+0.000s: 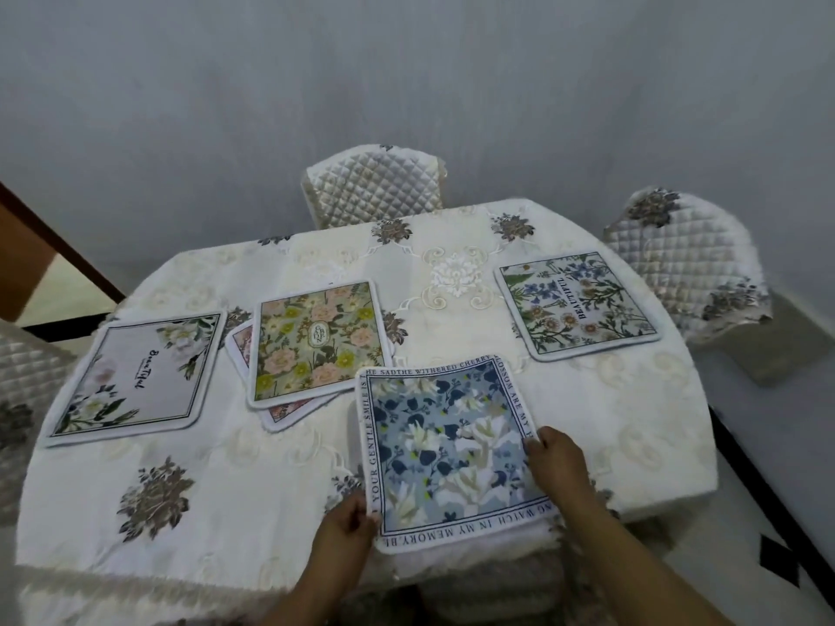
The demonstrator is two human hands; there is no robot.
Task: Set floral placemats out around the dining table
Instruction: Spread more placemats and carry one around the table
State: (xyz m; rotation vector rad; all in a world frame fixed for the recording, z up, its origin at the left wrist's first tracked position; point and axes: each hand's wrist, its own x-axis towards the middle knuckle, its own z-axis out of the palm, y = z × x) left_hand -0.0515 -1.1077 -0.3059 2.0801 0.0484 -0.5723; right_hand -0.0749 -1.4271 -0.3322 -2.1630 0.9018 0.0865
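A blue floral placemat point(447, 449) with a text border lies at the near edge of the table point(452, 273). My left hand point(348, 524) pinches its near left corner and my right hand point(558, 463) grips its right edge. A white placemat with pale flowers point(135, 375) lies at the left. A green and pink floral placemat point(318, 338) sits on top of a pink one point(241, 347) near the middle. A cream placemat with blue flowers point(576, 305) lies at the right.
A cream embroidered tablecloth covers the table. Quilted chairs stand at the far side point(375, 185), at the right point(682, 259) and at the left edge point(22, 381). A grey wall runs behind.
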